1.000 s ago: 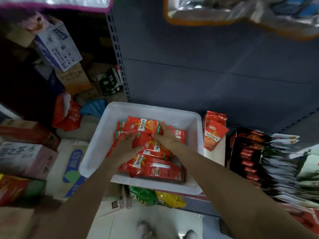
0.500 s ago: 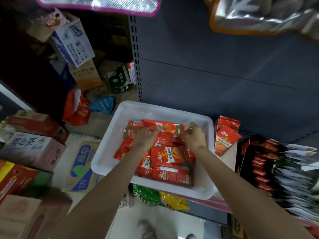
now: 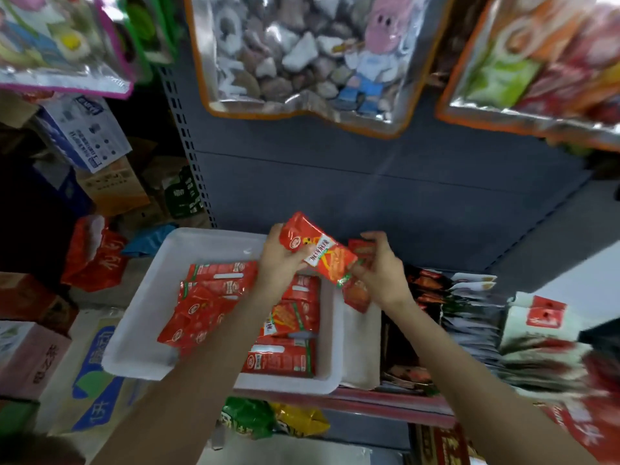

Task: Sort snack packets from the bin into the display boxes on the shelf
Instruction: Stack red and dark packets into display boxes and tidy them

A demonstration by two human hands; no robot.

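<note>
A white plastic bin [image 3: 151, 303] sits on the shelf edge, with several red snack packets [image 3: 214, 307] lying in it. Above the bin's right rim I hold a small stack of red packets [image 3: 318, 253]. My left hand [image 3: 280, 263] grips the stack's left end and my right hand [image 3: 380, 273] pinches its right end. Right of the bin stands a pale display box [image 3: 362, 350] with red packets [image 3: 357, 297] upright at its back, partly hidden behind my right hand.
Display boxes of dark and white packets [image 3: 469, 317] fill the shelf to the right. Big snack bags [image 3: 302, 52] hang overhead against the grey back panel. Cardboard cartons [image 3: 30, 357] are stacked on the floor at left. Green and yellow bags [image 3: 268, 421] lie below the shelf.
Both hands gathered red packets inside the bin, then lifted them up and to the right, above the bin's right rim. The view tilted upward, showing the hanging bags.
</note>
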